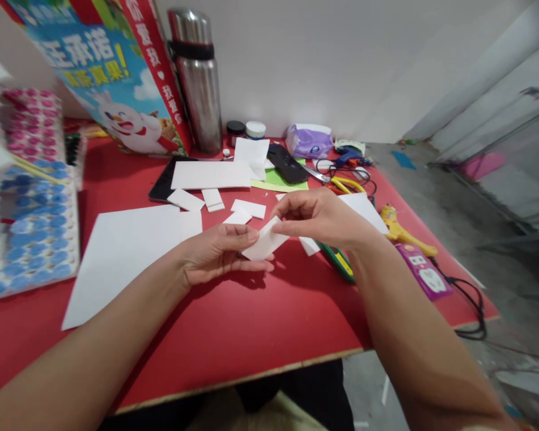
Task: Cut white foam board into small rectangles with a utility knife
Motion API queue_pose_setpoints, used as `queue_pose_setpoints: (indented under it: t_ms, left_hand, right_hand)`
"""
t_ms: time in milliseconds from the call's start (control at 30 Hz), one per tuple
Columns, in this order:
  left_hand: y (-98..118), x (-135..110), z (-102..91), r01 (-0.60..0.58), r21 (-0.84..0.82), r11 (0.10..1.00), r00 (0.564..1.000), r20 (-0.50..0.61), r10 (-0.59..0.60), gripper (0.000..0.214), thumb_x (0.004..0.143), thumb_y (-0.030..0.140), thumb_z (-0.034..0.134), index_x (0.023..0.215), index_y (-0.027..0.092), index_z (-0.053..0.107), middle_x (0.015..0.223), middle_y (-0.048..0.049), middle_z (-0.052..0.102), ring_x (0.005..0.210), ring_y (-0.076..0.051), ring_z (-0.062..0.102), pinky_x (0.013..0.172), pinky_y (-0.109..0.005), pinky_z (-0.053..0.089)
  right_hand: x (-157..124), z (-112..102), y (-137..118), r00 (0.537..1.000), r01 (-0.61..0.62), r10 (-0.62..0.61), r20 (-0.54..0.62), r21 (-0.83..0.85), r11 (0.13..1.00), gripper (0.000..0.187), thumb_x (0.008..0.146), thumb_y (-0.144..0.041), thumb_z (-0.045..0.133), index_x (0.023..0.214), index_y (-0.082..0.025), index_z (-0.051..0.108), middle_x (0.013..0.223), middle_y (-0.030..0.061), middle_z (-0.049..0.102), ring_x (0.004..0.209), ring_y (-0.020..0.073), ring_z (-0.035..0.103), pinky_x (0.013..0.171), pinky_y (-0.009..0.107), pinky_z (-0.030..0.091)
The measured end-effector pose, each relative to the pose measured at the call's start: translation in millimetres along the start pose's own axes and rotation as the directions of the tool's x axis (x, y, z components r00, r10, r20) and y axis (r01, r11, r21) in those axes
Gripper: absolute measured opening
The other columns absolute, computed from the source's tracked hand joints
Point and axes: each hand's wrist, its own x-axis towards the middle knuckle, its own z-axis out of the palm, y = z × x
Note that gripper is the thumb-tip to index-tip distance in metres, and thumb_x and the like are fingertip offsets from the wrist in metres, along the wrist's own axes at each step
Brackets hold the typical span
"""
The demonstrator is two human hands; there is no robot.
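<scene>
Both my hands hold one small white foam piece [265,240] just above the red table [260,323]. My left hand [220,254] pinches its lower left end, fingers closed on it. My right hand [317,216] pinches its upper right corner between thumb and fingers. Several small white cut pieces [249,208] lie on the table just behind the hands. A large white sheet [126,251] lies flat to the left, under my left forearm's side.
A steel flask [200,78] and a colourful box [112,78] stand at the back. A black tablet [164,182], a phone [287,163], scissors [341,182], a green-handled cutter [341,263], a yellow toy [404,233] and trays of blue and pink dots [40,221] surround the work area.
</scene>
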Motion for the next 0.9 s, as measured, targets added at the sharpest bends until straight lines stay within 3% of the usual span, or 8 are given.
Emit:
queue_pose_setpoints:
  t_ms: [167,267,333,367,467,567,733,900]
  left_hand:
    - [2.2,-4.2,6.0,-0.128,0.355,0.926,0.969,-0.152,0.193,0.036,0.092,0.05,0.071,0.095,0.014,0.067,0.092,-0.0125,0.077,0.072,-0.022,0.077,0.059,-0.029,0.062]
    - [2.9,-6.2,3.7,-0.259,0.687,0.679,0.794,-0.248,0.554,0.033,0.09,0.051,0.072,0.09,0.018,0.067,0.079,-0.0048,0.072,0.059,-0.016,0.068,0.047,-0.023,0.047]
    - [1.6,-6.9,3.8,-0.281,0.859,0.428,0.671,-0.143,0.728,0.024,0.092,0.042,0.071,0.086,0.019,0.067,0.077,-0.0034,0.069,0.067,-0.016,0.066,0.056,-0.025,0.047]
    - [-0.1,-6.9,5.1,-0.287,0.911,0.295,0.649,-0.042,0.76,0.02,0.093,0.037,0.07,0.084,0.019,0.066,0.08,-0.0038,0.069,0.073,-0.017,0.065,0.062,-0.027,0.048]
    - [-9.3,-4.6,12.3,-0.297,0.954,-0.032,0.704,0.241,0.668,0.014,0.093,0.028,0.066,0.083,0.019,0.065,0.094,-0.0067,0.067,0.09,-0.022,0.061,0.078,-0.035,0.049]
    - [-20.7,-0.5,20.1,-0.247,0.946,-0.209,0.761,0.323,0.563,0.008,0.091,0.025,0.064,0.088,0.018,0.063,0.103,-0.0098,0.064,0.098,-0.027,0.057,0.084,-0.041,0.048]
    - [-31.8,7.5,21.1,-0.175,0.945,-0.277,0.746,0.311,0.588,0.005,0.092,0.018,0.057,0.097,0.017,0.06,0.106,-0.0117,0.062,0.101,-0.029,0.057,0.085,-0.043,0.049]
    - [-35.2,15.1,16.7,-0.132,0.961,-0.245,0.737,0.26,0.624,0.004,0.093,0.019,0.057,0.097,0.018,0.057,0.104,-0.011,0.063,0.097,-0.028,0.058,0.083,-0.042,0.049]
  right_hand:
    - [-9.7,7.3,9.4,0.958,-0.246,0.268,-0.106,0.183,0.952,0.027,0.07,-0.036,0.087,0.077,-0.014,0.072,0.059,-0.0032,0.059,0.045,0.0046,0.038,0.041,0.021,0.026]
    - [-16.0,16.7,19.6,0.886,-0.402,0.446,-0.127,0.268,0.875,0.03,0.063,-0.033,0.09,0.071,-0.013,0.069,0.052,-0.0041,0.055,0.041,0.0033,0.034,0.038,0.02,0.019]
    - [-19.3,23.9,24.6,0.849,-0.457,0.509,-0.143,0.286,0.842,0.03,0.063,-0.03,0.09,0.069,-0.014,0.066,0.049,-0.0048,0.053,0.04,0.0032,0.034,0.037,0.019,0.019]
    - [-20.4,27.3,26.4,0.836,-0.473,0.528,-0.148,0.292,0.831,0.029,0.065,-0.029,0.09,0.068,-0.014,0.065,0.047,-0.0057,0.05,0.039,0.0031,0.033,0.037,0.019,0.019]
    - [-21.0,34.0,30.6,0.827,-0.485,0.542,-0.147,0.301,0.821,0.032,0.07,-0.029,0.088,0.063,-0.016,0.06,0.042,-0.0073,0.045,0.036,0.0034,0.032,0.035,0.019,0.02]
    - [-17.6,34.1,35.7,0.854,-0.446,0.496,-0.159,0.269,0.854,0.037,0.068,-0.033,0.091,0.059,-0.017,0.059,0.04,-0.0052,0.048,0.034,0.0057,0.038,0.033,0.021,0.027]
    - [-8.0,28.2,40.9,0.866,-0.424,0.468,-0.176,0.239,0.874,0.035,0.068,-0.032,0.091,0.056,-0.018,0.061,0.039,-0.0038,0.051,0.032,0.0076,0.041,0.032,0.023,0.035]
    - [-1.9,26.7,35.2,0.858,-0.438,0.479,-0.183,0.225,0.87,0.032,0.07,-0.025,0.089,0.057,-0.018,0.061,0.038,-0.0031,0.052,0.03,0.0084,0.044,0.029,0.022,0.033]
